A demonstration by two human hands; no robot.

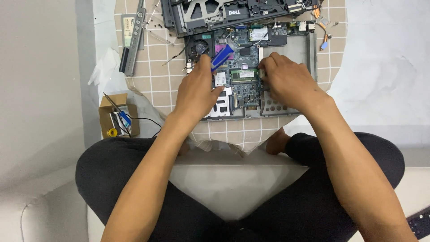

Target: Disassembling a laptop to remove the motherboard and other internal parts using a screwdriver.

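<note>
Between my crossed legs and a stack of removed laptop casing [233, 13], I see an opened laptop base [295, 49] lying on a tan grid-patterned mat [156, 71]. Its exposed motherboard [244, 92] fills the left half of the base. A small green memory module [244, 75] sits near the board's middle, its long axis running left to right, directly between my two hands. My right hand [289, 83] is nearer: its fingertips curl down onto the module's right end, though I cannot tell whether they pinch it. My left hand [197, 89] rests just left of the module, fingers closed around a blue-handled tool [222, 57] that angles up and to the right, toward the module.
</note>
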